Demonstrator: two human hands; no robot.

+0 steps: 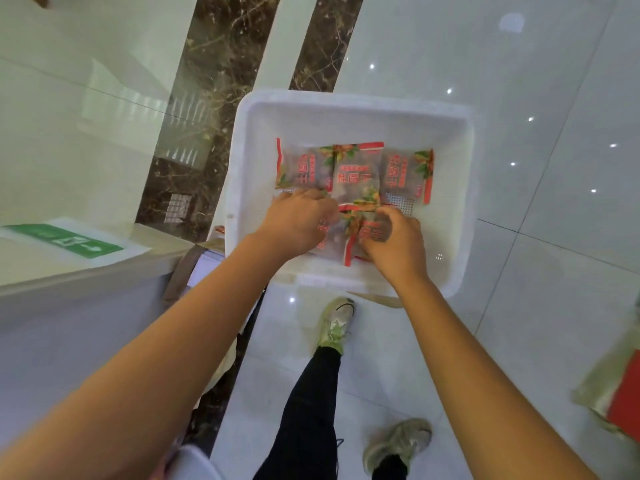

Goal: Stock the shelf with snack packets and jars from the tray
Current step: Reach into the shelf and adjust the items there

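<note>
Nearest the camera, two shoes are seen on the tiled floor (pixel 554 271): one (pixel 398 441) at the bottom edge and one (pixel 336 320) just short of the tray. One dark trouser leg (pixel 311 410) is seen in full, and the other is cut off by the frame.

Two bare forearms are extended into one white tray (pixel 346 105), which is set on the floor. The left hand (pixel 298 223) is laid palm down over the near left packet (pixel 329 240). Its fingertips are hidden, so its grip cannot be told. The right hand (pixel 394 244) is curled round the near right packet (pixel 367 226), with the fingers closed on the packet's far edge.

Five packets are counted in the tray. The two near ones are largely covered by the hands. Beyond them, three are laid in a row: left (pixel 301 168), middle (pixel 355 178) and right (pixel 405 171). The red print is blurred, and the contents cannot be made out.

At the left, one green sign (pixel 65 240) is seen on a white surface. At the right edge, one red item (pixel 623 393) is cut off.
</note>
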